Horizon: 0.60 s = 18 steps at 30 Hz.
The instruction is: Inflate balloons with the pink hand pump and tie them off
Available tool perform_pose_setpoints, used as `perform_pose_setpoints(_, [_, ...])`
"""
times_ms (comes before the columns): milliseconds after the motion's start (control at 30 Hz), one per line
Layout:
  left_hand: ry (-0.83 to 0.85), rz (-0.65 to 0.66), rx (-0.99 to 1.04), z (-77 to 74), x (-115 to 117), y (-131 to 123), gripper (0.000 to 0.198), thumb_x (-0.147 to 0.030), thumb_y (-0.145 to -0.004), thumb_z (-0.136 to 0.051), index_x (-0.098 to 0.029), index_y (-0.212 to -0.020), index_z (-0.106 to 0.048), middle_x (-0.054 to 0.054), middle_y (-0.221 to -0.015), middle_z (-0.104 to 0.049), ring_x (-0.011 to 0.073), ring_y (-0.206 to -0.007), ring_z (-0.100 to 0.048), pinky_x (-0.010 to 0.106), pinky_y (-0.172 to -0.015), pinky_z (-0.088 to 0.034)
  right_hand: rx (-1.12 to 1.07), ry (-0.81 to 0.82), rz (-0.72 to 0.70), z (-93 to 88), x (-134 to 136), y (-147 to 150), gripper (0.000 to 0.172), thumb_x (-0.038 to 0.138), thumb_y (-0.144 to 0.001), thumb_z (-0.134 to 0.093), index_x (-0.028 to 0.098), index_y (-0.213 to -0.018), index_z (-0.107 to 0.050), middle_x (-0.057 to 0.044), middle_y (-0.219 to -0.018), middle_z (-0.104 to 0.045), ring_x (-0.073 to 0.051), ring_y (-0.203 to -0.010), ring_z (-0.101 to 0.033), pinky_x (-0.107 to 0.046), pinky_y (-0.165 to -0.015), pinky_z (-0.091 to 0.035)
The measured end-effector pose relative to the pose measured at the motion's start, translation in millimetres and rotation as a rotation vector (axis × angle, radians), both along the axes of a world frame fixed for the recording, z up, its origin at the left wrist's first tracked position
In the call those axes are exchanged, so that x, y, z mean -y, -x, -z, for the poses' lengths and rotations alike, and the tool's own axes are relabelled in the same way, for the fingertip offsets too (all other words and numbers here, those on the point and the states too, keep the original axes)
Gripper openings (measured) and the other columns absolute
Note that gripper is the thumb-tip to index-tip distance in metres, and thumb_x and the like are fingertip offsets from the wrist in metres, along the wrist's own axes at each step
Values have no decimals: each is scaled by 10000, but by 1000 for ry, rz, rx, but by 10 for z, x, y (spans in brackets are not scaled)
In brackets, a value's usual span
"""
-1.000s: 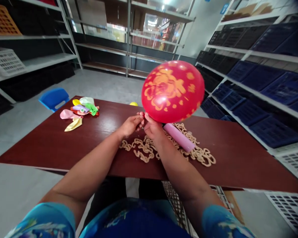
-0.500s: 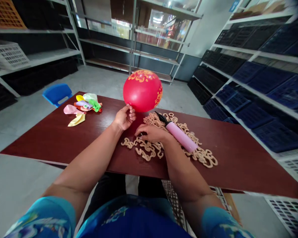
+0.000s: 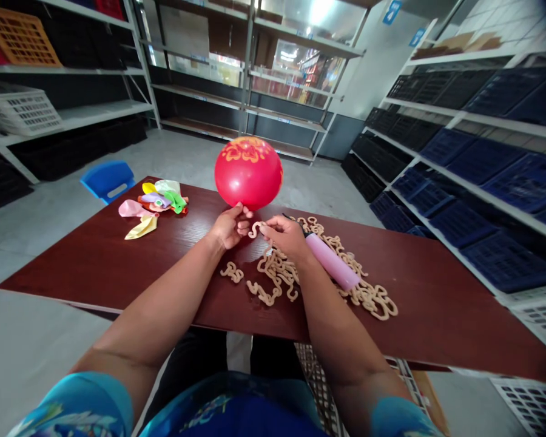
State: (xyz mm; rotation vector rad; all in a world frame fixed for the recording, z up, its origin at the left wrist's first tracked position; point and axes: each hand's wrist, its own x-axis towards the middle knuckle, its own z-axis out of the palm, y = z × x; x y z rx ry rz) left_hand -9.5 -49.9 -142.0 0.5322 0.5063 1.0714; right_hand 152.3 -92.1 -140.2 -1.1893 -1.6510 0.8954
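My left hand [image 3: 230, 228] is closed on the neck of an inflated red balloon [image 3: 249, 173] with orange printed patterns; the balloon stands above the far edge of the table. Just to its right, my right hand [image 3: 284, 235] pinches a small beige S-shaped hook [image 3: 255, 229] between thumb and fingers. Loose beige hooks [image 3: 273, 273] are heaped under and beside my right hand. A pink balloon pump [image 3: 332, 262] with a black nozzle lies across the heap, its nozzle end partly hidden behind my right hand.
Deflated coloured balloons [image 3: 157, 203] lie at the left of the dark red table [image 3: 173, 255]. Beyond that corner stands a blue chair [image 3: 108, 181]. Shelves with blue crates [image 3: 514, 170] line the right, and a white basket [image 3: 20, 108] sits on the left shelving.
My right hand has lifted off the pile with one hook and moved up beside my left hand. The balloon appears slightly further left and lower, still held by my left hand.
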Motion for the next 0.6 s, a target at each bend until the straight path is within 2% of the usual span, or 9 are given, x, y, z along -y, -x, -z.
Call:
perform_pose_setpoints(133, [-29, -22, -138, 6, 39, -28, 230, -285, -869, -435, -122, -709, -467, 57, -700, -585, 8, -339, -300, 137, -324, -211, -66, -45, 96, -22, 7, 22, 266, 452, -699, -612, 191, -747, -639, 7, -573, -599, -103, -500, -529, -238, -492, -421])
perform_pose_setpoints(333, [-95, 58, -213, -9, 129, -90, 247, -307, -854, -470, -99, -738, -537, 15, -562, -515, 26, -328, -322, 158, -316, -251, -118, -97, 148, -19, 17, 45, 250, 443, -685, -623, 196, -718, -633, 17, -570, -606, -111, -508, -539, -246, -519, -430])
perform_pose_setpoints(600, [-129, 95, -238, 94, 182, -246, 191, -269, -855, -468, -104, -792, -539, 30, -591, -556, 89, -405, -496, 192, -355, -396, 100, -232, 361, -70, 78, 75, 264, 450, -713, -581, 197, -665, -641, 3, -602, -630, -127, -559, -555, -261, -590, -443])
